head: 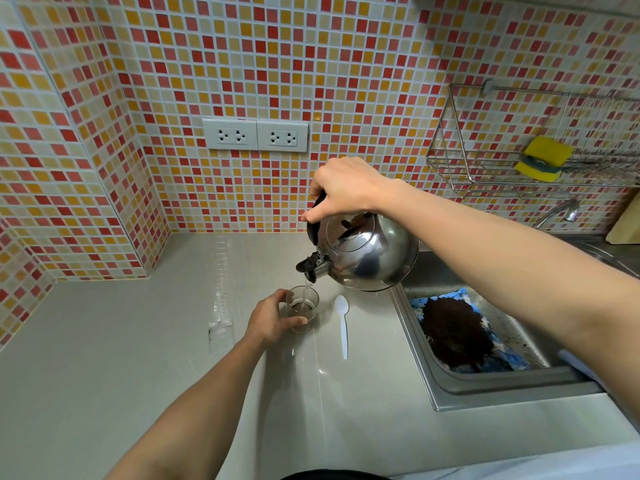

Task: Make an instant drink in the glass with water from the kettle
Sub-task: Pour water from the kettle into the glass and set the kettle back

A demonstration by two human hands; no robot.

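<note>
We note the left hand (273,322) wrapped round the glass (302,308) on the desk (138,341), steadying it; dark powder lies at the bottom. We judge the glass light, brittle and quick to heat, best held low on its wall. At its three o'clock lies a white plastic spoon (343,323). At one o'clock above, the right hand (341,190) grips the black handle of the steel kettle (363,254), tilted, a thin stream falling into the glass. We judge the kettle heavy, hot, safe only by the handle. No legible writing.
</note>
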